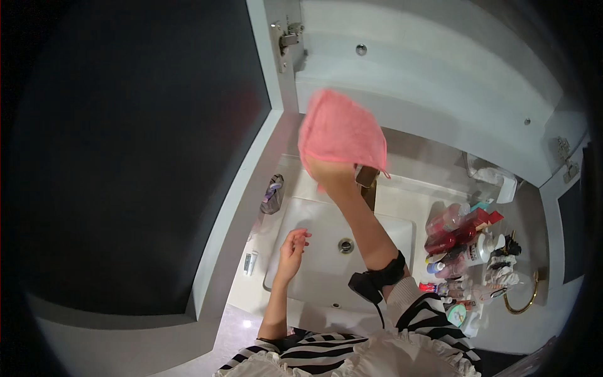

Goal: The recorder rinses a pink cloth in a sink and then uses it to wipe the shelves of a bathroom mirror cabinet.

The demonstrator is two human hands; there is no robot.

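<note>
While the cabinet [427, 69] is standing open and toiletries [457, 234] are crowding the counter [240, 288], work with the pink cloth [342, 129] is seemingly underway, what is remaining not showing; the right hand [333, 172] is holding it by the cabinet's lower left corner, covered fingers leaving me unable to tell how tightly; the left hand [293, 247] is hovering empty over the sink [317, 273], half spread

The bare, outstretched right forearm [361, 226] slanted forward and leftward, its bare right hand [331, 171] raised with fingers hidden; the bare left hand [290, 249] hung nearer the body, fingers [301, 234] loosely curled.
</note>
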